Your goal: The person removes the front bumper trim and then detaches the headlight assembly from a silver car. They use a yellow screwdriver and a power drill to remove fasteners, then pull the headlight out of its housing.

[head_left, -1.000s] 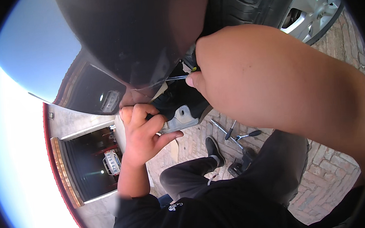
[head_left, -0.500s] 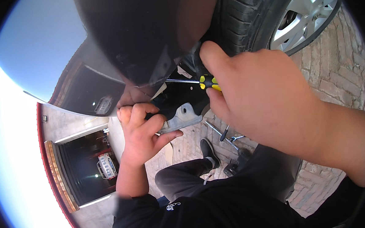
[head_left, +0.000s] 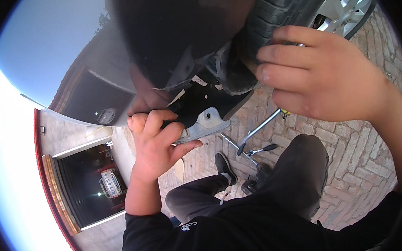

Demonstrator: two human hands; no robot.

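Head view: left hand (head_left: 153, 140) curls its fingers around a grey bracket (head_left: 205, 123); right hand (head_left: 323, 72) grips a screwdriver (head_left: 267, 122). Bracket work seems underway, next needing steady support.

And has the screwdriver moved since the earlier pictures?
Yes: in the right hand, the screwdriver has moved right and down, away from the edge of the car body panel.

A head-worn fisheye camera looks down at both hands (head_left: 154, 137).
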